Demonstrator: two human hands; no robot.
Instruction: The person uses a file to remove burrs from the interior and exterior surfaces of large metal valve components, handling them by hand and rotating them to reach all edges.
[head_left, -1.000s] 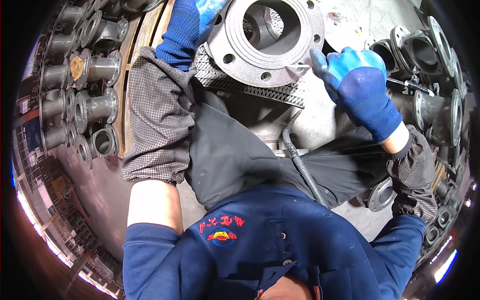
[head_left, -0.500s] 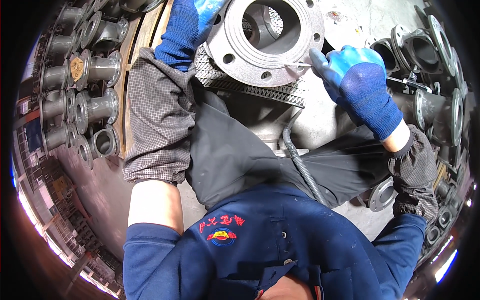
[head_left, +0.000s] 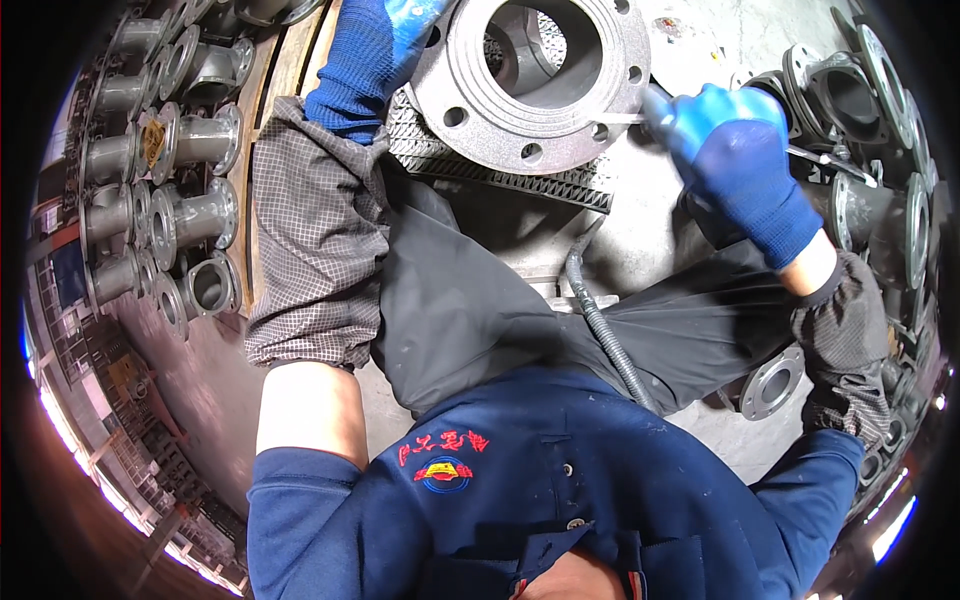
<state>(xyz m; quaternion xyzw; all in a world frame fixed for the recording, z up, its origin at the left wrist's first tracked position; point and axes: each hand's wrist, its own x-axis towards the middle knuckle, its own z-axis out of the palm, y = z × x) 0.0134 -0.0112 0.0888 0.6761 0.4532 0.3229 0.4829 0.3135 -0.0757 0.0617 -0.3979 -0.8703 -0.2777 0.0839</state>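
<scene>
A grey cast pipe fitting with a round, holed flange faces up at the top centre, resting on a ridged metal support. My left hand, in a blue glove, is against the flange's left edge; its fingers run out of the picture at the top. My right hand, also gloved and slightly smeared by motion, is closed around a thin rod-shaped metal tool. The tool's pale front end lies over the flange's right edge near a bolt hole. Its other end sticks out past the hand to the right.
Flanged pipe fittings stand stacked on the left by a wooden pallet. More fittings crowd the right side, close to my right hand. A ribbed grey hose runs between my legs. One flange lies by my right leg.
My right hand has moved right with the tool, drawing its front end back toward the flange's outer edge. My left hand and the fitting have hardly moved.
</scene>
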